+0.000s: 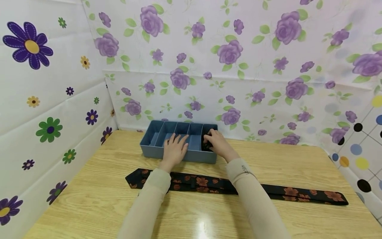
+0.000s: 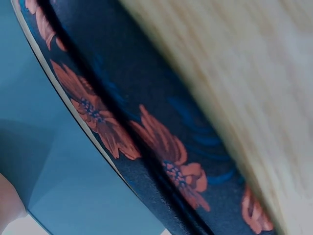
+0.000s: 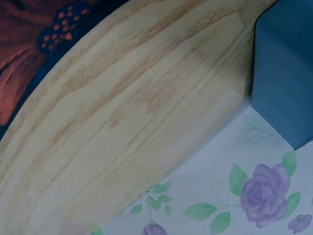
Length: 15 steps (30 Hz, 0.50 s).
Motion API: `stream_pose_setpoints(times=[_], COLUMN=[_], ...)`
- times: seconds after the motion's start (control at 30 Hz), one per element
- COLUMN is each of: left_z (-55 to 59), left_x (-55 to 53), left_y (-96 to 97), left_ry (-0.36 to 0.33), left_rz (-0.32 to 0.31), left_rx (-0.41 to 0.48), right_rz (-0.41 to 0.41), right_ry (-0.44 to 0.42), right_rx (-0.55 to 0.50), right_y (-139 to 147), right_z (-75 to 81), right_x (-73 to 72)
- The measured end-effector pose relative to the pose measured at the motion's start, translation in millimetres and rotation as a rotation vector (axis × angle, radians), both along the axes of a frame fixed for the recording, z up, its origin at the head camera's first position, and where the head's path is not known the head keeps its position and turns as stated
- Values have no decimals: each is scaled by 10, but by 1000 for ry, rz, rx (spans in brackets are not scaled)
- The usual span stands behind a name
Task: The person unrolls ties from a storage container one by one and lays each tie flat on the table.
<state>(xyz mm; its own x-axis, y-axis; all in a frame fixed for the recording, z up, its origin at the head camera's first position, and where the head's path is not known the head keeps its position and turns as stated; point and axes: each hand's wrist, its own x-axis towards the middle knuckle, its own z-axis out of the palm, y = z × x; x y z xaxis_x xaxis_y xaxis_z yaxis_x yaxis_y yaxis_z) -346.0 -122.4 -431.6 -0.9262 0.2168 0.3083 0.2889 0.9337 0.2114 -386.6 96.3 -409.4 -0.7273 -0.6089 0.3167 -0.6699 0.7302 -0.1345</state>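
Note:
A blue box with five compartments (image 1: 182,155) stands near the back wall. My left hand (image 1: 174,149) lies over its front rim with the fingers spread across the middle compartments. In the rightmost compartment sits a dark bundle (image 1: 206,146), partly hidden by my right hand (image 1: 217,142), whose bent fingers grip it from above. Across the table in front of the box stretches a dark necktie with orange flowers (image 1: 209,186), its wide pointed end to the left. Both forearms pass over the necktie. In the left wrist view the necktie (image 2: 146,132) appears beside the box wall (image 2: 73,186).
The wooden table (image 1: 98,199) reaches back to a wall covering (image 1: 206,96) with purple roses. A flowered sheet (image 1: 74,129) borders the left side, and a dotted one (image 1: 358,156) the right. The other box compartments hold nothing visible.

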Motion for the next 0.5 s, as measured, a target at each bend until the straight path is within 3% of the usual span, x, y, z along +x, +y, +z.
stream_pose_setpoints(times=[0.5], left_z=[26], left_x=[-4], left_y=[49], left_ry=[-60], left_rz=[52], left_rx=[5], right_rz=[22], right_ry=[23], right_rx=[-171], right_y=[77], right_z=[-60], right_x=[11])
